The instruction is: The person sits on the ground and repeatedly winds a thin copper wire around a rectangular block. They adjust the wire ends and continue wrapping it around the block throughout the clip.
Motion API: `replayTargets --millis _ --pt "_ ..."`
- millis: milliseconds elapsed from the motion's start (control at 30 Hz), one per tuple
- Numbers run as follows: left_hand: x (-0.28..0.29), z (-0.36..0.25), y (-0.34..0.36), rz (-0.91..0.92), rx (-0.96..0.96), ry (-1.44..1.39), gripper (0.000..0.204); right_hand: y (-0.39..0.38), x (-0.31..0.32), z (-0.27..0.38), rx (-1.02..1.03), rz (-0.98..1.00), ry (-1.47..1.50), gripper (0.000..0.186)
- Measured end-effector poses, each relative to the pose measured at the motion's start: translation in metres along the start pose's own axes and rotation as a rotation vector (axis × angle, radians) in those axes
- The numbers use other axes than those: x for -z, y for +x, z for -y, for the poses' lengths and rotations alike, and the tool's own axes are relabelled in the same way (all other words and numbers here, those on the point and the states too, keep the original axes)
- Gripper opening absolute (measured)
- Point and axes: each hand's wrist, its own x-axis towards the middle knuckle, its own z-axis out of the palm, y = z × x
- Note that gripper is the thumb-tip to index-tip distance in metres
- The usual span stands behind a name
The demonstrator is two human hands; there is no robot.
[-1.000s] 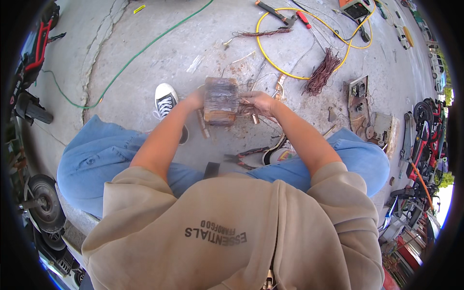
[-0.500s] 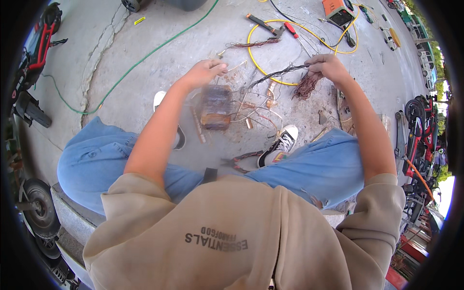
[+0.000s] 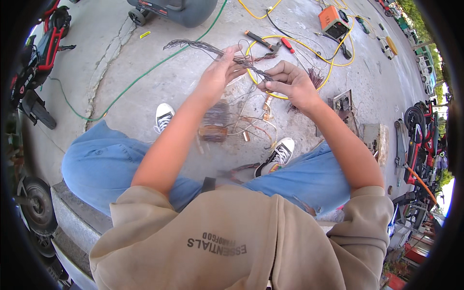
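Observation:
A bundle of thin dark wires (image 3: 200, 47) stretches across in front of me, its loose end fanning out to the left. My left hand (image 3: 221, 72) is closed around the middle of it, thumb on the near side. At the bundle's right end, my right hand (image 3: 292, 86) pinches the strands between thumb and fingers. Below my hands, a block with dark layered sides and a brownish end (image 3: 213, 126) lies on the ground, blurred, with loose wires (image 3: 251, 126) beside it. Reddish-brown wire strands (image 3: 315, 78) lie just beyond my right hand.
A hammer (image 3: 262, 41), a red-handled screwdriver (image 3: 287, 45) and a yellow hose (image 3: 333, 67) lie ahead. An orange machine (image 3: 334, 21) stands far right. Blurred pliers (image 3: 241, 170) lie by my right shoe (image 3: 278, 154). A green hose (image 3: 140, 63) crosses the left; a grey tank (image 3: 186, 12) stands beyond.
The wire bundle has swung up and left, and its loose end now points left. My left hand, empty before, has taken hold of it. My right hand has moved left toward the middle.

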Motion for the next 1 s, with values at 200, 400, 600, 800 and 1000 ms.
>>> replayTargets --millis 200,400,600,800,1000 --pt "0.016 -0.013 -0.007 -0.097 0.041 -0.163 0.060 0.000 0.002 0.038 0.124 -0.051 -0.228 0.016" --pt "0.014 -0.024 -0.009 -0.067 0.008 -0.185 0.060 -0.004 -0.022 0.010 0.111 -0.005 -0.414 0.021" --pt "0.028 -0.026 -0.007 -0.157 0.067 -0.304 0.064 0.003 -0.005 0.047 0.235 -0.166 -0.180 0.019" --pt "0.023 -0.036 -0.011 0.067 0.177 -0.092 0.066 -0.004 0.039 0.075 0.326 -0.205 -0.312 0.017" --pt "0.029 -0.014 -0.010 0.170 0.129 -0.040 0.064 -0.010 0.058 0.083 0.383 -0.237 -0.285 0.014"
